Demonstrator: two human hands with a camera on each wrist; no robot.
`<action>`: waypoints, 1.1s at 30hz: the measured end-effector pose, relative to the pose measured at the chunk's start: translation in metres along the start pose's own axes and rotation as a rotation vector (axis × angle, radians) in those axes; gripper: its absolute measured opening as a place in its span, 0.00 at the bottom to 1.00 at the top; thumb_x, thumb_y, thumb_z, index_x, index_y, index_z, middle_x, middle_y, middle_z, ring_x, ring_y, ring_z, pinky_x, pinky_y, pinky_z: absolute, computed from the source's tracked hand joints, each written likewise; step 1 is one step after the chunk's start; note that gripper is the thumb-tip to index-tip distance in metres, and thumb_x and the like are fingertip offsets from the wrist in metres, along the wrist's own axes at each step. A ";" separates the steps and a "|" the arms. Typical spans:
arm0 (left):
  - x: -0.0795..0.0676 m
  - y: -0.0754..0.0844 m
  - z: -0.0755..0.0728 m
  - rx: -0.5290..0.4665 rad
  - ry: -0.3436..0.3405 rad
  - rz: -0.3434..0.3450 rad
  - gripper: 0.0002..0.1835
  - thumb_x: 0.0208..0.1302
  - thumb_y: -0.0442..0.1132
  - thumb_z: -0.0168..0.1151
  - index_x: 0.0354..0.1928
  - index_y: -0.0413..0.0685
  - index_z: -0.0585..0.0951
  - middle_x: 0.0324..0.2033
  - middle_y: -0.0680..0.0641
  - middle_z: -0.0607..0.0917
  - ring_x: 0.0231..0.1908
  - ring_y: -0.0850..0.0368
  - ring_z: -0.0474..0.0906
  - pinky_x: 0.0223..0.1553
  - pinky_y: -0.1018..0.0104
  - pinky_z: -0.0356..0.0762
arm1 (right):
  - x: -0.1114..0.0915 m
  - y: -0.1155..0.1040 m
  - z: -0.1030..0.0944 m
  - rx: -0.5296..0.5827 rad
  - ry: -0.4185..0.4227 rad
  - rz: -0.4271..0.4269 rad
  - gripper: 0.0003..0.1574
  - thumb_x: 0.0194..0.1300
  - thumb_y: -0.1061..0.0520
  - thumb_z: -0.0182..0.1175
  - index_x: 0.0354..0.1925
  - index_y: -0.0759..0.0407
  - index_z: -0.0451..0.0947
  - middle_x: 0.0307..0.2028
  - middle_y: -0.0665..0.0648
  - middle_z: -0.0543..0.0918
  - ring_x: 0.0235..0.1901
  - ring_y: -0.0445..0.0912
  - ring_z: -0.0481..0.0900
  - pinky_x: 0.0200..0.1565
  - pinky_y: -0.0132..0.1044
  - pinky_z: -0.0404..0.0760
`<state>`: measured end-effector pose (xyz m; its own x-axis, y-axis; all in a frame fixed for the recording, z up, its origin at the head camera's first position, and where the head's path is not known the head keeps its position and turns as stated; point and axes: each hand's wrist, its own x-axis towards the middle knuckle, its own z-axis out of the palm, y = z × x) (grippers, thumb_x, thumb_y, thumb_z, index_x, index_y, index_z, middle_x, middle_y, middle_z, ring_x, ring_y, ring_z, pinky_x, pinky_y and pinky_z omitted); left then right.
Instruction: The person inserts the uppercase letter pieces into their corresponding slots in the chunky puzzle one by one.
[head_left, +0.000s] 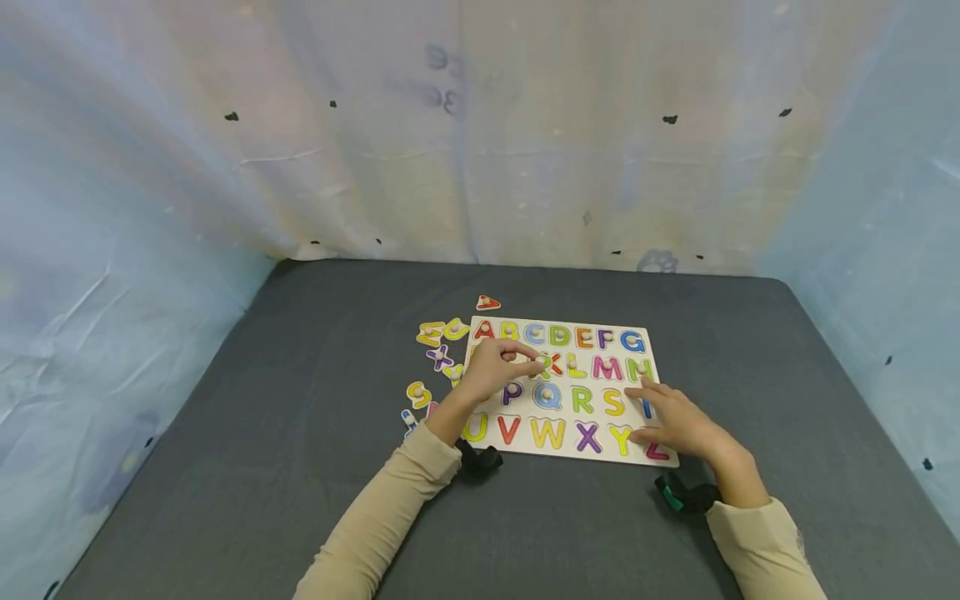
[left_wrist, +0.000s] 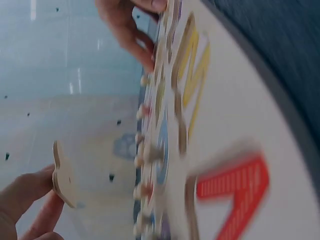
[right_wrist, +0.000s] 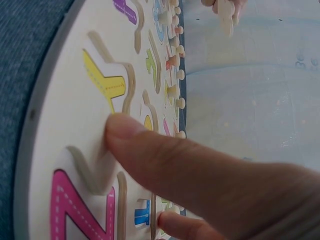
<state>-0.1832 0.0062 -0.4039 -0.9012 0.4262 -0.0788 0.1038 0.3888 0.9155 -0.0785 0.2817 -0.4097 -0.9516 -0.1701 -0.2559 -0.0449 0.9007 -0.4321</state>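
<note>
A wooden alphabet peg board (head_left: pixel 564 413) lies on the grey surface. Above its middle, my left hand (head_left: pixel 487 371) pinches a green letter piece, seemingly an R (head_left: pixel 542 367), between thumb and fingers. The left wrist view shows the plain wooden back of this piece (left_wrist: pixel 62 172), raised off the board. My right hand (head_left: pixel 678 423) rests at the board's right side, its thumb (right_wrist: pixel 150 145) touching the wood between the yellow Y and the pink Z recesses. Knobbed letters A to G fill the top row. Printed recesses show at R, S and along the bottom row.
Left of the board lie several loose letters, among them a yellow W (head_left: pixel 430 334), a yellow U (head_left: pixel 455 329), a purple X (head_left: pixel 439 358) and a yellow S (head_left: pixel 419 394). Behind its top left corner is a red V (head_left: pixel 487 302). Pale curtains (head_left: pixel 525 167) enclose the table.
</note>
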 end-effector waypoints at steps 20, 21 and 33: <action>0.013 0.008 0.055 0.138 -0.041 -0.064 0.08 0.51 0.46 0.74 0.32 0.53 0.89 0.50 0.49 0.85 0.48 0.56 0.80 0.44 0.69 0.74 | 0.004 -0.002 -0.001 -0.013 0.007 -0.006 0.47 0.52 0.47 0.72 0.65 0.65 0.68 0.68 0.78 0.58 0.62 0.75 0.61 0.56 0.67 0.70; 0.013 0.008 0.056 0.160 -0.039 -0.068 0.08 0.51 0.47 0.74 0.32 0.53 0.89 0.49 0.49 0.86 0.46 0.57 0.81 0.42 0.70 0.74 | 0.004 -0.002 -0.001 -0.015 0.005 -0.006 0.47 0.52 0.47 0.72 0.65 0.65 0.68 0.68 0.78 0.58 0.62 0.75 0.61 0.56 0.68 0.69; 0.017 0.012 0.069 0.361 -0.012 -0.145 0.08 0.48 0.49 0.76 0.28 0.57 0.89 0.41 0.53 0.85 0.29 0.64 0.71 0.25 0.72 0.62 | 0.002 -0.002 -0.002 -0.012 0.006 -0.004 0.48 0.51 0.47 0.72 0.65 0.65 0.68 0.68 0.78 0.58 0.63 0.75 0.60 0.57 0.69 0.68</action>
<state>-0.1684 0.0750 -0.4218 -0.9127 0.3544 -0.2037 0.1190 0.7071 0.6970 -0.0808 0.2806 -0.4073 -0.9532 -0.1717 -0.2488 -0.0526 0.9047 -0.4229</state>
